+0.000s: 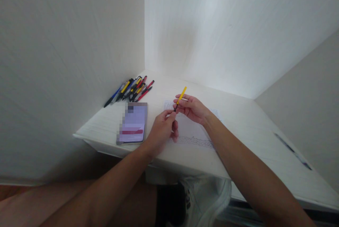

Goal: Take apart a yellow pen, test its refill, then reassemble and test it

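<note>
Between my two hands, above a sheet of paper, is a yellow pen (pixel 182 93) with a dark lower part, tilted with its yellow end up and to the right. My right hand (pixel 192 108) pinches the yellow barrel between thumb and fingers. My left hand (pixel 165 126) is closed at the dark lower end, thumb and forefinger pressed on it. Under the hands lies the white paper (pixel 192 126), covered in part with rows of handwriting; my hands and right forearm hide some of it.
A phone (pixel 133 124) with a lit screen lies left of my left hand. Behind it, several pens (pixel 135 88) in black, blue, red and yellow lie bunched by the left wall. Another pen (pixel 292 151) rests along the right wall. A clear plastic bag (pixel 209 198) hangs below the desk's front edge.
</note>
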Demonstrator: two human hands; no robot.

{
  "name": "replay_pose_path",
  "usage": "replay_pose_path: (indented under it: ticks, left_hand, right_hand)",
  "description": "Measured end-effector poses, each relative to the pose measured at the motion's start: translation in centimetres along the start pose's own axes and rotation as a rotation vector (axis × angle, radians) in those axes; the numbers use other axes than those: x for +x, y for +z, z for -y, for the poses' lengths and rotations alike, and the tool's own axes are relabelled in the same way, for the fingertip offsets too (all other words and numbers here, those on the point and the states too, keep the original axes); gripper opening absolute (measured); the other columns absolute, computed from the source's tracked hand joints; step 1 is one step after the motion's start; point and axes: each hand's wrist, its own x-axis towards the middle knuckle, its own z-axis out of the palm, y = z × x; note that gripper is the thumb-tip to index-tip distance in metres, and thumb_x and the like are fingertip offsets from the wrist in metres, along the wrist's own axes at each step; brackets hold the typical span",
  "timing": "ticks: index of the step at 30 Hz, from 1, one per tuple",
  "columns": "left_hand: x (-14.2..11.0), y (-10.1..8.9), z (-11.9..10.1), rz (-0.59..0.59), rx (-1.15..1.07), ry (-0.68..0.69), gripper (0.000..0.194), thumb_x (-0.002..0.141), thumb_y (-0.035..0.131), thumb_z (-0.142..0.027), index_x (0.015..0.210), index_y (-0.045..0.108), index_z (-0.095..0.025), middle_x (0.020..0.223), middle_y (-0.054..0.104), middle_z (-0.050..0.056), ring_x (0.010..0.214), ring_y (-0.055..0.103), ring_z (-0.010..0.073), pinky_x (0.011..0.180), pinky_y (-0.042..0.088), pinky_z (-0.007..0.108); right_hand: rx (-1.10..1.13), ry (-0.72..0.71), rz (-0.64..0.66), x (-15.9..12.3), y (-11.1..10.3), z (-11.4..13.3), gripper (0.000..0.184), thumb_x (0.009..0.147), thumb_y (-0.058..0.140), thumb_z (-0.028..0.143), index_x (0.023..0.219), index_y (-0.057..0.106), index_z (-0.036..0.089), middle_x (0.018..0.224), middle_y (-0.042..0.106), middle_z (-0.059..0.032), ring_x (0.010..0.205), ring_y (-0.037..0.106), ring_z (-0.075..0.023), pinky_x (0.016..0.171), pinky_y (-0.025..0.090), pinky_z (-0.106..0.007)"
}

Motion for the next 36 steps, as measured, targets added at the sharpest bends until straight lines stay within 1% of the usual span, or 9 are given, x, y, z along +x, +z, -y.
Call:
replay_pose_path:
  ticks: [3, 7, 9, 14, 18, 21, 25, 30, 36]
  left_hand:
    - [-0.1, 0.0, 0.0, -0.015, 0.000, -0.006, 0.021, 0.098, 0.047, -0.024, 0.116, 0.057, -0.019, 0.059, 0.050, -0.006, 0.039, 0.048, 0.0113, 0.030, 0.037, 0.019]
    - [-0.1, -0.1, 0.1, -0.019, -0.007, -0.008, 0.027, 0.097, 0.046, -0.020, 0.122, 0.056, -0.018, 0.061, 0.050, -0.005, 0.039, 0.048, 0.0113, 0.030, 0.038, 0.020]
    - [0.0, -0.1, 0.1, -0.022, -0.016, -0.015, 0.030, 0.096, 0.046, -0.017, 0.124, 0.056, -0.017, 0.065, 0.052, -0.004, 0.041, 0.049, 0.0110, 0.031, 0.040, 0.020]
    - [0.3, -0.2, 0.1, -0.027, -0.060, -0.027, 0.033, 0.094, 0.045, -0.012, 0.126, 0.053, -0.013, 0.076, 0.057, -0.001, 0.045, 0.054, 0.0106, 0.037, 0.049, 0.024]
    - [0.3, -0.2, 0.1, -0.027, -0.097, -0.058, 0.032, 0.094, 0.045, -0.011, 0.125, 0.052, -0.011, 0.080, 0.058, 0.001, 0.047, 0.056, 0.0109, 0.039, 0.052, 0.026]
    - [0.2, -0.2, 0.0, -0.020, -0.106, -0.062, 0.031, 0.094, 0.045, -0.011, 0.124, 0.053, -0.010, 0.080, 0.058, 0.002, 0.048, 0.056, 0.0112, 0.041, 0.053, 0.027]
    - [0.2, -0.4, 0.0, -0.019, -0.129, -0.068, 0.030, 0.094, 0.046, -0.010, 0.123, 0.053, -0.009, 0.081, 0.058, 0.003, 0.049, 0.056, 0.0116, 0.042, 0.053, 0.027]
    - [0.4, -0.6, 0.1, -0.017, -0.161, -0.071, 0.028, 0.094, 0.047, -0.008, 0.121, 0.054, -0.010, 0.081, 0.059, 0.003, 0.050, 0.057, 0.0118, 0.043, 0.052, 0.027]
    - [0.2, -0.4, -0.1, -0.018, -0.173, -0.080, 0.027, 0.095, 0.046, -0.008, 0.120, 0.053, -0.009, 0.079, 0.058, 0.002, 0.049, 0.056, 0.0119, 0.043, 0.052, 0.028]
  right_hand:
    - [0.030, -0.017, -0.083, 0.3, -0.4, 0.0, 0.029, 0.071, 0.084, 0.017, 0.096, 0.069, 0.018, 0.091, 0.072, -0.0024, 0.083, 0.068, -0.0131, 0.079, 0.056, -0.024]
    - [0.054, -0.025, -0.185, 0.7, -0.7, 0.1, 0.022, 0.075, 0.080, 0.012, 0.093, 0.069, 0.017, 0.090, 0.071, -0.0021, 0.082, 0.067, -0.0110, 0.081, 0.057, -0.021]
    - [0.069, -0.030, -0.209, 0.7, -0.7, 0.1, 0.019, 0.076, 0.078, 0.010, 0.092, 0.069, 0.017, 0.089, 0.071, -0.0020, 0.082, 0.068, -0.0103, 0.080, 0.057, -0.019]
    - [0.076, -0.041, -0.208, 0.7, -0.6, 0.1, 0.018, 0.076, 0.078, 0.010, 0.090, 0.069, 0.015, 0.087, 0.071, -0.0025, 0.082, 0.068, -0.0103, 0.080, 0.057, -0.018]
    - [0.095, -0.079, -0.296, 1.1, -1.4, 0.0, 0.013, 0.078, 0.076, 0.008, 0.086, 0.069, 0.016, 0.089, 0.071, -0.0019, 0.084, 0.067, -0.0096, 0.080, 0.057, -0.016]
    - [0.094, -0.085, -0.358, 1.5, -2.2, -0.2, 0.011, 0.080, 0.073, 0.007, 0.083, 0.068, 0.017, 0.089, 0.070, -0.0027, 0.085, 0.067, -0.0099, 0.086, 0.057, -0.018]
    - [0.017, -0.071, -0.358, 1.7, -2.9, -0.3, 0.012, 0.079, 0.074, 0.009, 0.084, 0.066, 0.017, 0.091, 0.069, -0.0046, 0.088, 0.066, -0.0117, 0.094, 0.057, -0.022]
    - [-0.004, -0.060, -0.364, 1.9, -3.4, -0.5, 0.010, 0.079, 0.073, 0.010, 0.083, 0.066, 0.016, 0.092, 0.068, -0.0063, 0.087, 0.066, -0.0129, 0.093, 0.058, -0.024]
    - [-0.140, -0.099, -0.466, 2.3, -4.3, -1.1, 0.010, 0.074, 0.077, 0.010, 0.079, 0.069, 0.014, 0.091, 0.070, -0.0080, 0.083, 0.069, -0.0144, 0.089, 0.059, -0.029]
